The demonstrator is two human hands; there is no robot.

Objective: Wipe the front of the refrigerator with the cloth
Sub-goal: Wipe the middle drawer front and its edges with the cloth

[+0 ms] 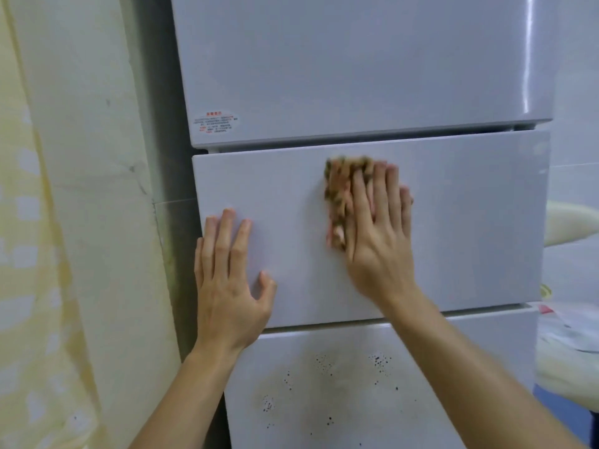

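Nearest, the bottom door [421, 367] of the refrigerator [470, 76] carries clusters of dark specks [377, 361] and a faint brownish smudge. Above it, on the middle drawer front [470, 222], the left hand [227, 286] lies flat near the left edge, fingers straight and slightly spread, thumb out to the side. The right hand [379, 241] presses flat, fingers straight, on the cloth [340, 189], a blurred tan, dark and pink rag held against the upper middle of that panel. Farther up, the top door [356, 59] has a small sticker [216, 122] at its lower left corner. All three compartments are closed, so their contents cannot be seen. A stained yellowish wall [81, 157] stands to the left.
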